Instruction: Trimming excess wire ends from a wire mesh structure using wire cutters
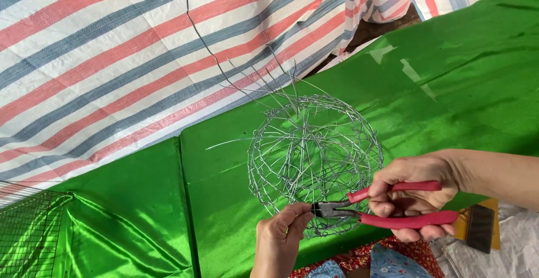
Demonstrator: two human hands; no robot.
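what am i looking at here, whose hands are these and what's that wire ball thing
There is one picture, taken by a camera worn on a person's head and looking down at their own two bare hands; no machine is involved. The right hand holds a pair of pliers with red handles, whose nose meets the lower edge of a round cage woven from thin silver wire. The left hand pinches the wire right at the pliers' tip. Loose wire ends stick up from the top of the ball. It sits over a surface covered in shiny green cloth. Behind is a tarp striped in red, blue and white. A dark wire grid shows at the lower left, and a flat brush lies at the lower right.
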